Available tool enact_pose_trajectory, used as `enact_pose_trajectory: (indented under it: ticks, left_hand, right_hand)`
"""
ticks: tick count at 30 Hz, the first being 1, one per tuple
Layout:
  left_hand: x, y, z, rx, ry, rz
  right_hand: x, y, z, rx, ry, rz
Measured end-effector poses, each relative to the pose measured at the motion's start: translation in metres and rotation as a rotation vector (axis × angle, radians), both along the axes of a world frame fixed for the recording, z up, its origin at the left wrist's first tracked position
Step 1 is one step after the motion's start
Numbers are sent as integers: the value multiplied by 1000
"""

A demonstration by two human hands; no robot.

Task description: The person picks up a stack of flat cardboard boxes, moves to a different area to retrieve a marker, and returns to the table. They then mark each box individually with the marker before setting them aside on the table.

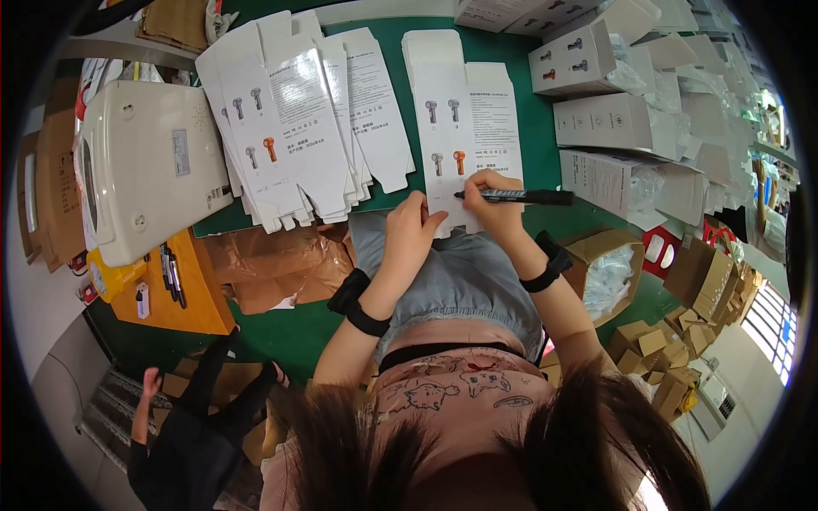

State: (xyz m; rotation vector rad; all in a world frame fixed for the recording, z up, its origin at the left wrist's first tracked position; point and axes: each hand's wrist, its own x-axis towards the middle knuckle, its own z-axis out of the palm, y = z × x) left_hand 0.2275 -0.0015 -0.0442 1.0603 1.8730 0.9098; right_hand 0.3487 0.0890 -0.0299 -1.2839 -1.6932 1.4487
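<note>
Fingers of my right hand [492, 198] pinch a black marker [515, 197], tip down on the flat white carton [464, 128] to mark it; my left hand [407, 226] curls against its near edge, steadying it on the green table [537, 119].

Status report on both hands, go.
Right hand gripping black marker pen, tip on flat white printed carton. Left hand pinning its lower edge. Nothing obstructing.

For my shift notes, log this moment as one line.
right hand: holds black marker | tip on flat white carton | left hand: pressing carton's near edge | fanned carton stack left
</note>
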Motion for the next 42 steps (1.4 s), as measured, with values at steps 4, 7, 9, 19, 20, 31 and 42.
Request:
enact_pose_trajectory:
  ticks: [4,7,9,19,20,31,42]
  left_hand:
    - [1,1,-1,19,-32,20]
    - [1,1,0,28,-36,25]
    - [2,1,1,32,-39,28]
    - [3,2,3,-8,-68,22]
    - [3,2,4,-6,-81,22]
    - [-9,-3,43,27,-111,107]
    - [-122,-42,115,90,329,489]
  right_hand:
    - [-5,-1,-6,227,-107,112]
    - [-6,-1,-9,253,-136,178]
    - [-6,-1,-10,272,-143,190]
    - [-6,0,-12,350,-184,232]
    - [-6,0,-12,339,-179,233]
    - [3,22,25,-93,541,-321]
    - [-7,72,23,159,280,-196]
